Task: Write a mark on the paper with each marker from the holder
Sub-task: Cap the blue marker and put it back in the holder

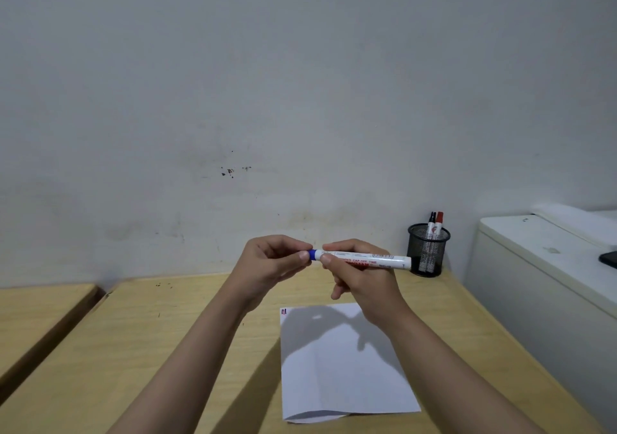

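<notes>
I hold a white marker (pixel 384 260) level above the desk. My right hand (pixel 362 275) grips its barrel. My left hand (pixel 272 261) pinches its blue cap (pixel 313 254) at the left end; the cap sits on the marker. Below lies a white sheet of paper (pixel 337 373) with small red and dark marks (pixel 284 311) in its top left corner. A black mesh holder (pixel 428 250) stands at the back right of the desk, holding a black-capped marker (pixel 431 221) and a red-capped marker (pixel 438 221).
The wooden desk (pixel 160 333) runs up to a white wall. A second desk (pixel 40 303) sits to the left across a narrow gap. A white cabinet (pixel 541 266) stands to the right, with a dark object (pixel 609 259) on top at the frame edge.
</notes>
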